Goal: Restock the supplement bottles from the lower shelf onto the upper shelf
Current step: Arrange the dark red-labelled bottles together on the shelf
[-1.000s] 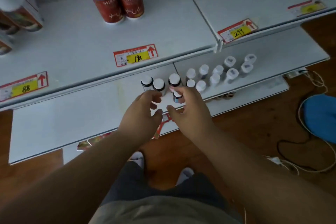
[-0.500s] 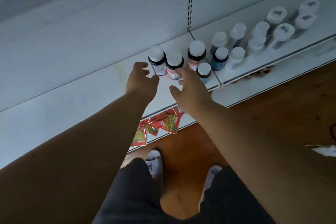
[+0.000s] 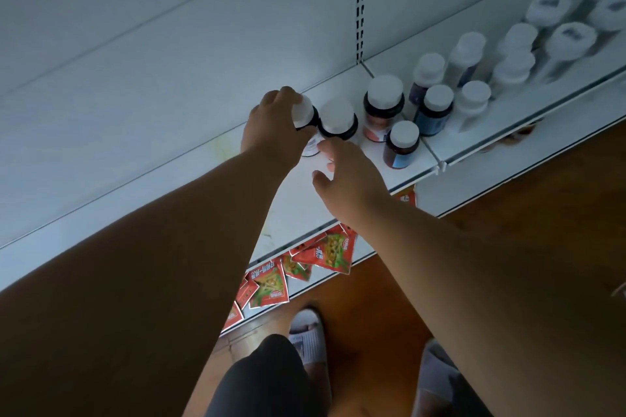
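White-capped supplement bottles (image 3: 401, 143) stood clustered on the lower shelf (image 3: 345, 193), with more along it to the right. The left hand (image 3: 272, 127) gripped the leftmost bottle (image 3: 306, 122) by its cap, while the right hand (image 3: 349, 179), fingers loosely spread, reached just beside the next bottle (image 3: 338, 120), holding nothing.

My left hand (image 3: 274, 125) has gone from hovering open just short of the bottles to curling round the leftmost bottle (image 3: 306, 122) on the lower shelf (image 3: 169, 186), fingers over its white cap. My right hand (image 3: 352, 179) has slid in toward the back of the shelf and now reaches the base of the second bottle (image 3: 338, 120), fingers spread. I cannot tell whether it grips yet.
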Tool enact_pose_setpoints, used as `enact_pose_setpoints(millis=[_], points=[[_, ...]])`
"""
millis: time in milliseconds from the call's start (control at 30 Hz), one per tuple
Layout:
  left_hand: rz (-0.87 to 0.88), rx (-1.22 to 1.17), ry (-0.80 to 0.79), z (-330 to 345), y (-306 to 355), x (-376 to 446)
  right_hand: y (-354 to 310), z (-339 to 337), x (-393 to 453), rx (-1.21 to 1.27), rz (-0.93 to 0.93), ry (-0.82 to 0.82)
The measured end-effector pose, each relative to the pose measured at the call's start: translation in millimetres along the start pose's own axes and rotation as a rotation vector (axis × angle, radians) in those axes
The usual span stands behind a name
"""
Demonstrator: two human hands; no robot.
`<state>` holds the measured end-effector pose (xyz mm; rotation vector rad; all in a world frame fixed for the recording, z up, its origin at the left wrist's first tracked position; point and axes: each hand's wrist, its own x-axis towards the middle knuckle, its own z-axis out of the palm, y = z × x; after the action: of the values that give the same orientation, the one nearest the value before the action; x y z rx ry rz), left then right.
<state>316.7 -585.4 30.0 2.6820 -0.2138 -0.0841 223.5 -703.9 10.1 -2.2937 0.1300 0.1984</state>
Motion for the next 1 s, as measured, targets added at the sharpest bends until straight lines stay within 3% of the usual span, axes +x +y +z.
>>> enact_pose_setpoints(millis=[167, 333, 467, 700, 833, 1000], points=[[-0.027, 0.037, -0.006, -17.9, 2.4, -8.5, -8.0, -6.9, -5.3, -0.004, -0.028, 0.028], [-0.241, -0.186, 0.017, -69.5, 8.9, -87.0, -35.0, -29.2, -46.4, 0.142, 0.068, 0.037], [-0.301, -0.339, -0.040, -127.9, 51.4, -155.5, -75.1, -65.6, -106.5, 0.171, 0.132, 0.017], [-0.150, -0.635, -0.165, -235.2, 139.2, -228.5, -128.3, -201.7, -221.0, 0.454, 0.160, -0.247], [-0.068, -0.817, -0.197, -265.0, 192.3, -241.0, -151.1, -263.9, -260.7, 0.494, 0.139, -0.139], [-0.029, -1.212, -0.241, -291.5, 262.7, -236.6, -179.1, -317.1, -282.0, 0.428, 0.074, 0.126]])
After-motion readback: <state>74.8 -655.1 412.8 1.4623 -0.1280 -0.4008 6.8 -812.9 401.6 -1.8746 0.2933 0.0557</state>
